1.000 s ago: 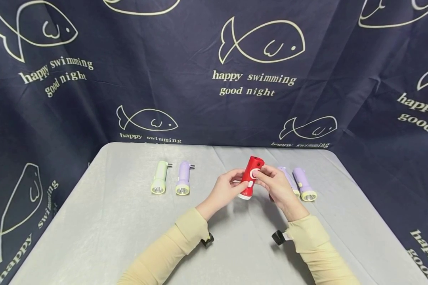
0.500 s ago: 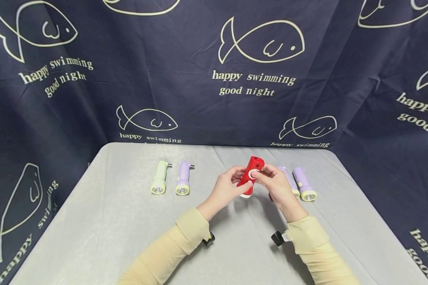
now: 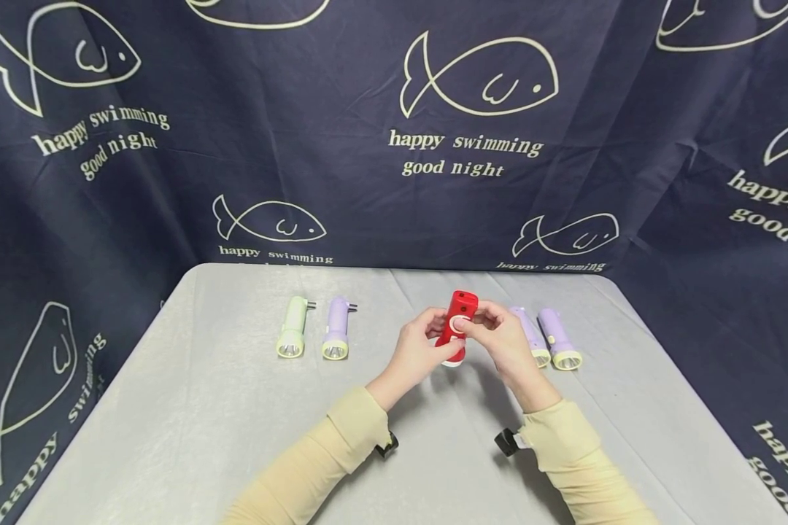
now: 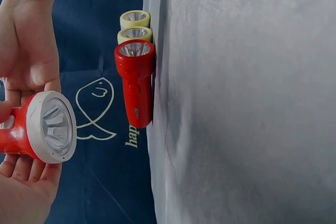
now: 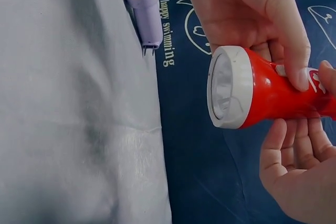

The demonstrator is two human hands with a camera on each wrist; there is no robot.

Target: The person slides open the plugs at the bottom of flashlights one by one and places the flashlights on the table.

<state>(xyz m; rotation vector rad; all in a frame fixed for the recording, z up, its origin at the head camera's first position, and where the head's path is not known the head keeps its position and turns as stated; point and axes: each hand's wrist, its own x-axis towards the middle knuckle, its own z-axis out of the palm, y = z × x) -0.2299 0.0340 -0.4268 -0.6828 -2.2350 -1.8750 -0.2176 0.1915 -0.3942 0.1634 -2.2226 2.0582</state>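
Observation:
A red flashlight (image 3: 465,302) with a white rim is held above the table between both hands, tilted with its lens end down toward the person. My left hand (image 3: 415,355) grips it near the lens end, thumb by the white switch. Higher up, my right hand (image 3: 507,345) holds the body with its thumb on the white ring mark. The wrist views show the clear lens (image 5: 222,87) facing the cameras; no glow can be made out. Another red flashlight (image 4: 135,85) lies on the table in the left wrist view, hidden in the head view.
On the left of the grey table (image 3: 190,408) lie a green flashlight (image 3: 294,321) and a purple flashlight (image 3: 337,324), plug prongs showing. Two more purple flashlights, one partly covered (image 3: 530,332) and one farther right (image 3: 554,329), lie beside my right hand. A dark fish-print cloth (image 3: 341,131) hangs behind.
Both hands and the red flashlight have shifted slightly left, and the flashlight's upper end has turned and lowered a little. My left thumb has moved up over the switch area.

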